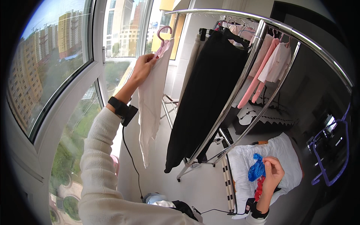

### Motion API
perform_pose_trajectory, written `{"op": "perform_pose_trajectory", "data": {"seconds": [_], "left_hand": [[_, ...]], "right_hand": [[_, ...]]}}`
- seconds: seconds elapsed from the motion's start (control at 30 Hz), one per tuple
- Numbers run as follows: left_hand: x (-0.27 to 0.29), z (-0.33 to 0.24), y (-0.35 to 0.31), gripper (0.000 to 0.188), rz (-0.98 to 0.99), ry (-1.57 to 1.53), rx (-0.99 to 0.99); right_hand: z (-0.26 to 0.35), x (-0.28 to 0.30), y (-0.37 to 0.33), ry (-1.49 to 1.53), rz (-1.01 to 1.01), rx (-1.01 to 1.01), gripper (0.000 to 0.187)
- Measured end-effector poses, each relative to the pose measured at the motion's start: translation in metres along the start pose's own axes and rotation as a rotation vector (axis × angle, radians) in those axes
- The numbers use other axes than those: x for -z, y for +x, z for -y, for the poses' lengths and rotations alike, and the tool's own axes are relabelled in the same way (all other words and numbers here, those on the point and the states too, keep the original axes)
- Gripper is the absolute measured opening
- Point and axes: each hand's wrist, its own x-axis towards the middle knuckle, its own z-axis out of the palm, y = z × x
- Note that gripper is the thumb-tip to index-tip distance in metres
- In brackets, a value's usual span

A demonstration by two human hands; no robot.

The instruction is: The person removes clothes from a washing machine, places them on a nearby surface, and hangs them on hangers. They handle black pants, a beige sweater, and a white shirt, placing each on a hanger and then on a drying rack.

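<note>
My left hand (pixel 144 70), raised near the windows, is closed on the pink hanger (pixel 162 48) by its neck. From this hanger a white garment (pixel 150 101) hangs down long and narrow, partly behind my wrist. At the lower right, my right hand (pixel 273 173) has its fingertips pinched together at the edge of a blue dotted cloth (pixel 256 169). A red patterned cloth (pixel 258 187) shows just below the blue one, partly hidden by that hand. Behind both cloths is a white quilt (pixel 242 165).
A metal clothes rack (pixel 240 80) curves overhead, carrying black trousers (pixel 210 90) and pink and white clothes (pixel 275 62). On the far right hangs a purple hanger (pixel 348 150). Windows (pixel 63 67) line the left. Black cables (pixel 129 153) trail from my wrists; a cloth pile (pixel 159 198) lies below.
</note>
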Motion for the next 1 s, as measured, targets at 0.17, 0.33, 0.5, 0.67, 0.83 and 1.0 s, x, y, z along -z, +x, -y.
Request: {"op": "perform_pose_trajectory", "data": {"seconds": [0.17, 0.33, 0.5, 0.67, 0.83, 1.0], "left_hand": [[-0.051, 0.023, 0.127, 0.031, 0.149, -0.108, -0.124], [-0.113, 0.015, 0.199, 0.031, 0.26, -0.223, -0.25], [-0.161, 0.006, 0.239, 0.032, 0.3, -0.52, -0.369], [-0.213, 0.016, 0.267, 0.036, 0.229, -0.528, -0.451], [-0.243, 0.055, 0.266, 0.034, 0.355, -0.599, -0.293], [-0.236, 0.06, 0.257, 0.032, 0.434, -0.68, -0.217]], "right_hand": [[0.019, -0.021, 0.024, -0.165, -0.409, 0.031, 0.008], [0.029, -0.026, 0.016, -0.328, -0.468, -0.003, 0.01], [0.03, -0.032, -0.02, -0.441, -0.492, -0.198, 0.01], [0.048, -0.031, -0.05, -0.492, -0.553, -0.313, 0.01], [0.064, -0.025, -0.077, -0.481, -0.619, -0.389, 0.009], [0.073, -0.023, -0.096, -0.565, -0.634, -0.433, 0.011]]}}
